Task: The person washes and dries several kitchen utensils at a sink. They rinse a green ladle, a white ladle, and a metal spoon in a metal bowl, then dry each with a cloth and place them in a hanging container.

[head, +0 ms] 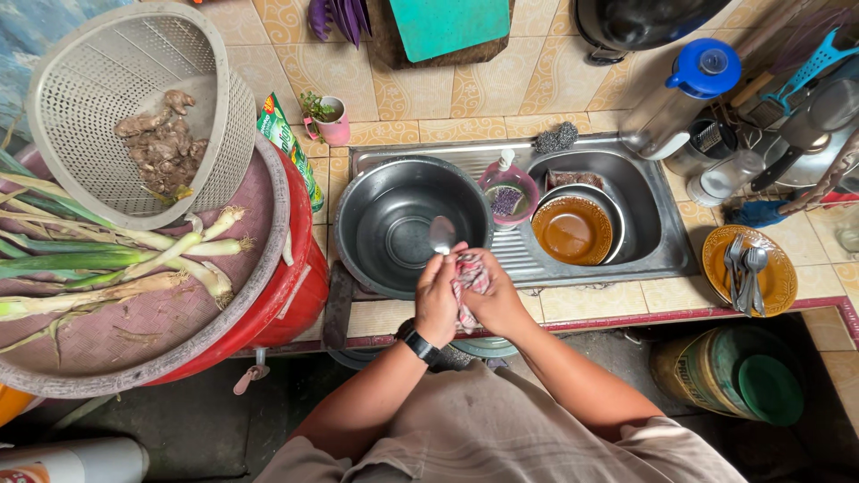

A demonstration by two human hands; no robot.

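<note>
Over the near rim of a big steel bowl [362, 224], my left hand [436, 300] holds a metal spoon [441, 234] with its bowl end pointing away from me. My right hand [495, 300] grips a red checked cloth [470, 279] pressed around the spoon's handle. The two hands touch each other. A black watch sits on my left wrist. The spoon's handle is hidden inside the cloth and fingers.
A steel sink [658, 228] holds a brown plate [573, 230] and a pink dish with a scrubber. Right: an orange plate with spoons [750, 268]. Left: a tray of leeks [134, 255] on a red tub, and a basket of ginger [161, 143].
</note>
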